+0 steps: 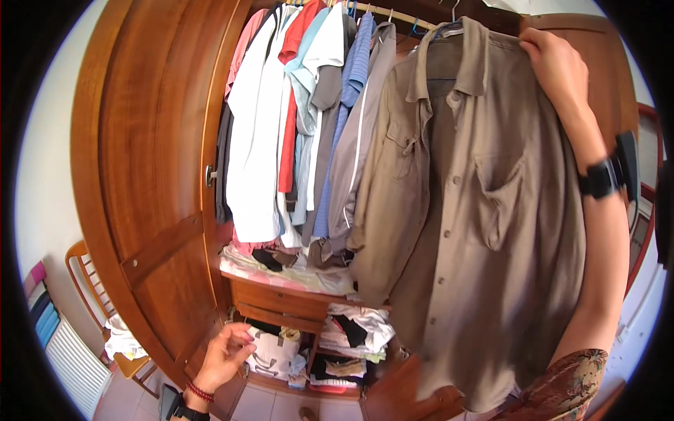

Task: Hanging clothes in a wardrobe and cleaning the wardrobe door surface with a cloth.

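Note:
A brown button-up shirt [474, 210] with a chest pocket hangs, unbuttoned, on a dark blue hanger [439, 79] at the right of the wardrobe. My right hand [561, 66] is at the shirt's shoulder, its fingertips against the cloth; whether they pinch it is hard to tell. At the lower left my left hand [226, 350] is raised, fingers curled loosely with nothing in them, apart from the shirt. Behind the shirt, white, red, light blue and grey garments [258, 137] hang from the wardrobe rail [368, 7].
The wooden wardrobe door [152, 173] stands at the left, with a wooden chair [87, 284] and white radiator [76, 350] beyond. Below the rail are a cloth-covered shelf [300, 279], drawers [279, 305], folded clothes [358, 331] and a white bag [271, 352].

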Tool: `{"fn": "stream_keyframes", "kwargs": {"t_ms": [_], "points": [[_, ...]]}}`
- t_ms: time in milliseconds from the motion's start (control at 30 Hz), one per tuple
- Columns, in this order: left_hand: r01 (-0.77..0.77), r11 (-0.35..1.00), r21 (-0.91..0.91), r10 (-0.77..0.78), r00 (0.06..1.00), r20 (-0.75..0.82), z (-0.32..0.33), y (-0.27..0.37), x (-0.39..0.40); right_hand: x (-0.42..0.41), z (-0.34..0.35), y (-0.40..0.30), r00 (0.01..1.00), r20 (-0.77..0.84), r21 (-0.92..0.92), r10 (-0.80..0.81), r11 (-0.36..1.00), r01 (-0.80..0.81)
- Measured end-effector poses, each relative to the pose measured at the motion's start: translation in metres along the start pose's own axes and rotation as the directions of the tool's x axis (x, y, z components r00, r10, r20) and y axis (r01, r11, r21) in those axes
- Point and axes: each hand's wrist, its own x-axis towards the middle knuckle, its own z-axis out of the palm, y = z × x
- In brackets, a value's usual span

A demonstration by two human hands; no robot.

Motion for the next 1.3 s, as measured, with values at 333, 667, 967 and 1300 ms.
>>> {"fn": "stream_keyframes", "kwargs": {"t_ms": [333, 667, 967, 1300], "points": [[0.068, 0.995, -0.072, -0.081, 0.977, -0.199, -0.002, -0.067, 0.075, 0.069, 0.226, -0.091, 0.989, -0.137, -0.025, -0.057, 0.998, 0.054], [0.16, 0.973, -0.168, -0.201, 0.942, -0.269, -0.014, -0.075, 0.09, 0.105, 0.361, -0.131, 0.978, -0.197, 0.057, 0.073, 0.996, -0.063], [0.105, 0.957, -0.269, -0.174, 0.954, -0.246, -0.027, -0.1, 0.106, 0.09, 0.426, -0.153, 0.971, -0.207, 0.201, 0.118, 0.977, -0.076], [0.361, 0.899, -0.249, -0.369, 0.929, 0.016, -0.014, -0.113, 0.067, 0.019, 0.323, -0.177, 0.981, 0.061, 0.289, 0.185, 0.937, -0.195]]}}
